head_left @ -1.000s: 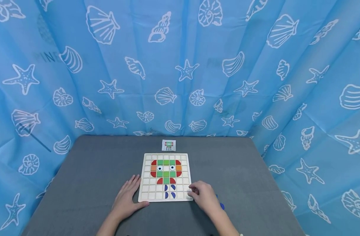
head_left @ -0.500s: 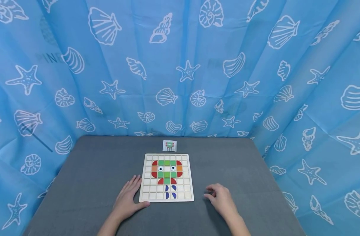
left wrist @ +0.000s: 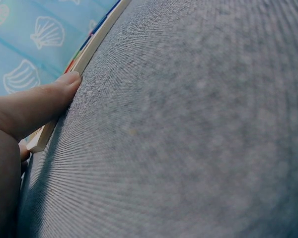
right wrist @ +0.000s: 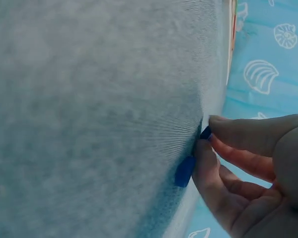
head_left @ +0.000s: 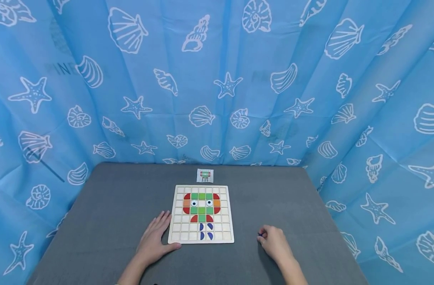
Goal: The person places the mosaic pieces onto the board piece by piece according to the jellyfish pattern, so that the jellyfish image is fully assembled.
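Observation:
A pale wooden grid board lies on the table, bearing a figure of green, red and orange tiles with two eye pieces. Below these sit several dark-blue half-round tiles. My left hand rests against the board's near-left corner, fingers along the left side and thumb on the near edge. To the right of the board, my right hand pinches a small blue piece between thumb and index finger, low over the table. Another blue piece lies beside those fingertips; its full shape is hidden.
A small printed card with a similar figure lies behind the board. The grey cloth-covered table reaches back to a blue curtain with white shells and starfish, which also hangs along the sides.
My right hand has left the board's right edge, moved right, and now pinches a blue piece at the table. The left hand has stayed at the board's corner.

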`<state>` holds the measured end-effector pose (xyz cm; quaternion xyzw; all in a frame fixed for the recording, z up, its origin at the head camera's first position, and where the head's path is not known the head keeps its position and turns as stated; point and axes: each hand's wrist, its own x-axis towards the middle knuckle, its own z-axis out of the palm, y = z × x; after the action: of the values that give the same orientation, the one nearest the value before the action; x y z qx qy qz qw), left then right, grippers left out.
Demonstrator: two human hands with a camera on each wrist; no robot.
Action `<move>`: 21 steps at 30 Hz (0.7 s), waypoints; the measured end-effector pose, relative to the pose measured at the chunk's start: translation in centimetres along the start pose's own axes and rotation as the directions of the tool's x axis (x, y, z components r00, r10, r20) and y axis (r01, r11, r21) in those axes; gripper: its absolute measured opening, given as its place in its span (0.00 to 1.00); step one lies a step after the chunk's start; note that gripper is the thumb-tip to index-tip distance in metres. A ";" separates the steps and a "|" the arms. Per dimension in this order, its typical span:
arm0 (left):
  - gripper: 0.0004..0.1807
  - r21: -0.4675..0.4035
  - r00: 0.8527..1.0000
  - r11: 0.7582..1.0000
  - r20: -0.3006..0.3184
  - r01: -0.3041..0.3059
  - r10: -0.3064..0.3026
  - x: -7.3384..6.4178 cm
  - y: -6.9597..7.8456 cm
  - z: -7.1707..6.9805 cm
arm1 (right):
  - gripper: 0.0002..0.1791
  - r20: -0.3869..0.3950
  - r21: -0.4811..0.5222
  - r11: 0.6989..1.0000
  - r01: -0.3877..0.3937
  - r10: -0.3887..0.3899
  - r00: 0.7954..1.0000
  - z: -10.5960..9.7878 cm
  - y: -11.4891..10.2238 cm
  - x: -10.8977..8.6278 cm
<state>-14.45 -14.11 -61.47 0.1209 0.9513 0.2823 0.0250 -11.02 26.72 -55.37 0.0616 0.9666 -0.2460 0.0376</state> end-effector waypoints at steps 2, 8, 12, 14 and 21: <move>0.64 0.004 1.000 1.000 -0.001 0.000 0.000 0.0 0.0 0.0 | 0.03 -0.014 0.044 0.999 -0.002 0.003 1.000 0.0 0.0 0.1; 0.64 0.017 1.000 1.000 -0.002 -0.001 0.001 0.0 0.0 0.1 | 0.02 -0.006 0.129 0.991 -0.022 0.023 1.000 -0.2 0.2 0.2; 0.65 0.021 1.000 1.000 0.009 -0.001 0.000 0.0 0.0 0.1 | 0.08 0.032 0.115 0.993 -0.014 0.010 0.999 -0.4 0.4 0.2; 0.65 0.018 1.000 1.000 0.011 -0.003 0.003 0.1 0.0 0.1 | 0.12 0.055 0.097 0.995 -0.005 0.000 0.998 -0.6 0.6 0.3; 0.65 0.013 0.999 1.000 -0.022 -0.025 0.025 0.0 -0.2 0.2 | 0.12 0.074 0.036 0.998 0.059 -0.061 0.995 -0.7 0.7 0.5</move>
<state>-14.44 -14.18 -61.72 0.1297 0.9517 0.2780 0.0101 -11.40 27.74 -55.20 0.0238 0.9616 -0.2653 0.0655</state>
